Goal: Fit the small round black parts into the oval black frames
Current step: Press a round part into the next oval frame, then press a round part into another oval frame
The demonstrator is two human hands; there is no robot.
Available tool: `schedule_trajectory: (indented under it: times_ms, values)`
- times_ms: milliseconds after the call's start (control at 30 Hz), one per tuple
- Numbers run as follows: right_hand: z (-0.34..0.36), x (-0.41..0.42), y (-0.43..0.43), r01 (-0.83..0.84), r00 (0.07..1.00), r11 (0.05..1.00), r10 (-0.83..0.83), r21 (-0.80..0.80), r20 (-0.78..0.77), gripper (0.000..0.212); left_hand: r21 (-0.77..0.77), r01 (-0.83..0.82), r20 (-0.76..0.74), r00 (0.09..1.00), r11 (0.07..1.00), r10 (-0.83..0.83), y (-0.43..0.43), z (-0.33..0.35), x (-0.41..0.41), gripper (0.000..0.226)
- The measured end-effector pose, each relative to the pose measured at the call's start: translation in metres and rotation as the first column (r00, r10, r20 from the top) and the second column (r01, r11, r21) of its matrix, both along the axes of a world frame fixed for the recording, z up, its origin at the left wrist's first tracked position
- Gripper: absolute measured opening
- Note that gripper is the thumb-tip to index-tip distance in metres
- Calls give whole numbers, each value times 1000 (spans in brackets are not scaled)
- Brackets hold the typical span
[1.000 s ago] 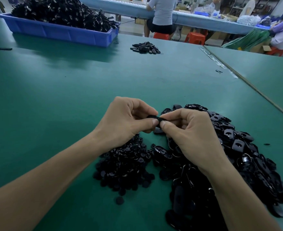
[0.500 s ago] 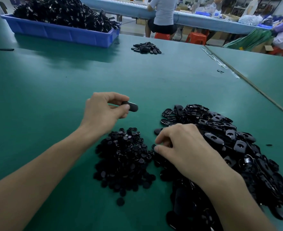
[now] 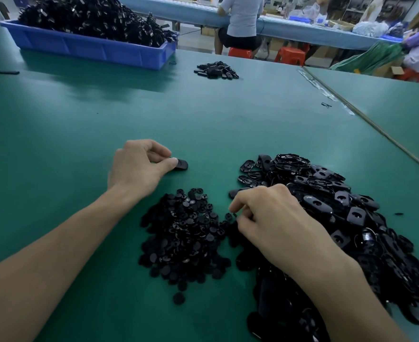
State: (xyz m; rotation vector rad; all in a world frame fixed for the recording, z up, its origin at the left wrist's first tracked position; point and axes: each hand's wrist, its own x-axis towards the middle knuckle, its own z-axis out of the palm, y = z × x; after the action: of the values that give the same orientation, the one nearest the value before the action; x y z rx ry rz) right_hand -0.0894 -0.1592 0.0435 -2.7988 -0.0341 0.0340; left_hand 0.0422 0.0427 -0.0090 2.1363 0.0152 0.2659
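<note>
Green matted workbench [image 3: 80, 134], workshop behind. The left hand [image 3: 136, 166] pinches one flat oval black plastic frame [image 3: 181, 164] low over the mat. The right hand [image 3: 277, 223] curls its fingertips at the edge of the heap of small round black plastic parts [image 3: 183, 233]; I cannot tell whether it holds one. It would be best to lift a single part and seat it squarely. No writing is readable.

A factory assembly floor: long green worktables [image 3: 203, 114], a blue bin [image 3: 92, 48] heaped with black parts far left, seated workers [image 3: 240, 18] on red stools [image 3: 289, 55] at a far bench, seemingly cartons and bags beyond.
</note>
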Motion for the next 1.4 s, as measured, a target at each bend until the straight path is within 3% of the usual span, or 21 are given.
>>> schedule_trajectory:
  times_ms: [200, 267, 367, 433, 500, 567, 633, 767, 967, 1033, 1133, 1200, 1300, 1400]
  values:
    - [-4, 5, -3, -14, 975, 993, -13, 120, 221, 39, 281, -31, 82, 997, 959, 8, 1, -4, -3, 13]
    - [-7, 8, -5, -7, 968, 985, -37, 175, 249, 40, 293, -29, 130, 991, 956, -10, 0, -4, -4, 11]
    - [-10, 11, -7, -10, 963, 921, -96, 390, 253, 29, 205, 39, 221, 972, 978, -85, -9, 2, -8, 6]
    - [-11, 13, -9, 2, 967, 809, -152, 588, 206, 21, 93, 193, 223, 952, 977, -210, -19, 9, -16, 12]
    - [-10, 15, -10, 8, 966, 696, -190, 718, 174, 17, -40, 405, 159, 905, 913, -395, -30, 16, -28, 19]
    - [-9, 16, -10, 15, 967, 587, -215, 809, 139, 14, -175, 546, 74, 837, 819, -542, -38, 23, -38, 27]
    - [-8, 16, -11, 23, 969, 494, -223, 869, 102, 11, -261, 595, 53, 795, 760, -605, -42, 27, -44, 20]
    - [-10, 18, -11, 15, 971, 425, -222, 905, 88, 8, -397, 589, 91, 788, 704, -608, -46, 29, -48, 5]
    - [-13, 19, -11, -4, 976, 448, -193, 894, 101, 7, -521, 529, 91, 815, 669, -573, -47, 32, -50, 10]
    - [-14, 18, -10, -8, 963, 523, -226, 852, 148, 8, -542, 515, 85, 819, 664, -567, -47, 33, -50, 10]
    - [-19, 15, -9, 27, 909, 833, -250, 553, 332, 12, -568, 461, 90, 858, 682, -505, -45, 31, -48, 12]
    - [-18, 14, -7, 32, 922, 953, -144, 300, 359, 11, -572, 423, 86, 883, 703, -461, -44, 30, -46, 15]
    - [-16, 13, -3, -37, 969, 999, 34, 9, 246, 13, -561, 384, 82, 907, 734, -413, -42, 27, -42, 13]
    - [-15, 13, -1, -66, 982, 996, 76, -65, 171, 16, -533, 360, 80, 922, 766, -378, -41, 24, -39, 14]
